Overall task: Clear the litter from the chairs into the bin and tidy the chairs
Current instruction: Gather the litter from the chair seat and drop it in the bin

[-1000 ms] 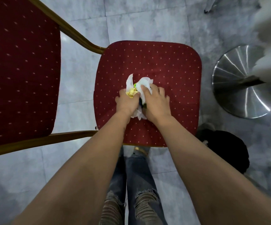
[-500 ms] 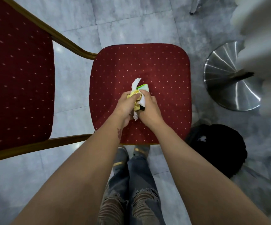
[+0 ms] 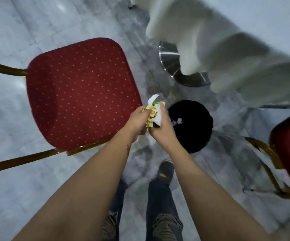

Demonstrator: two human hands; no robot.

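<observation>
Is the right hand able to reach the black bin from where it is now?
Probably yes: the right hand, gripping the litter with the left hand, is beside the black bin, and nothing lies between.

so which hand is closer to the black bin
Right. The right hand is just beside the black bin; the left hand is farther, beyond the litter, by the chair seat.

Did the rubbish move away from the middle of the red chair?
Yes. The rubbish was over the middle of the red seat; now it is just past the seat's right edge, next to the black bin.
</observation>
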